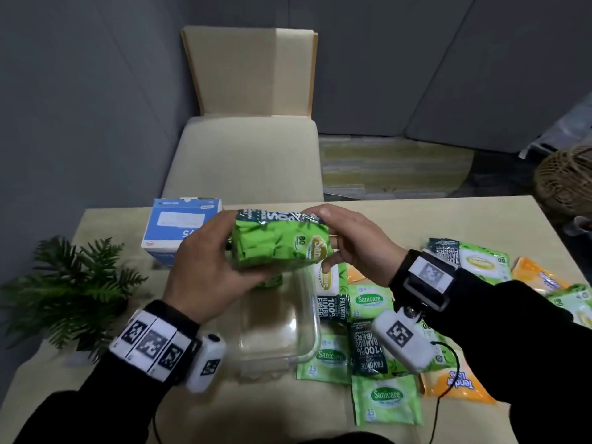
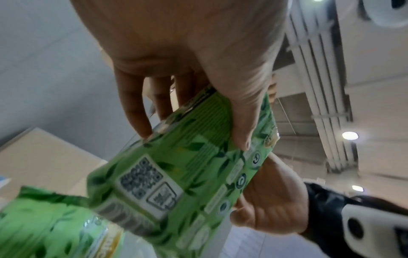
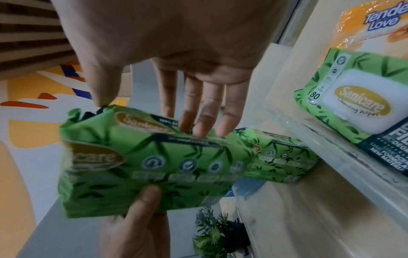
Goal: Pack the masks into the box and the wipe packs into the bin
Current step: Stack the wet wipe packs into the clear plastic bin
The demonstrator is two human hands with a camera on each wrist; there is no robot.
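Note:
Both hands hold one green Sanicare wipe pack in the air above the clear plastic bin. My left hand grips its left end, thumb and curled fingers wrapped round it. My right hand pinches the right end, thumb on the far edge and fingers along the near face. A second green pack lies inside the bin at its far end. The blue mask box stands at the back left of the table, top flap open. No loose masks are in view.
Several wipe packs, green and orange, lie spread over the table to the right of the bin. A small potted plant stands at the left edge. A beige chair is behind the table, a woven basket at far right.

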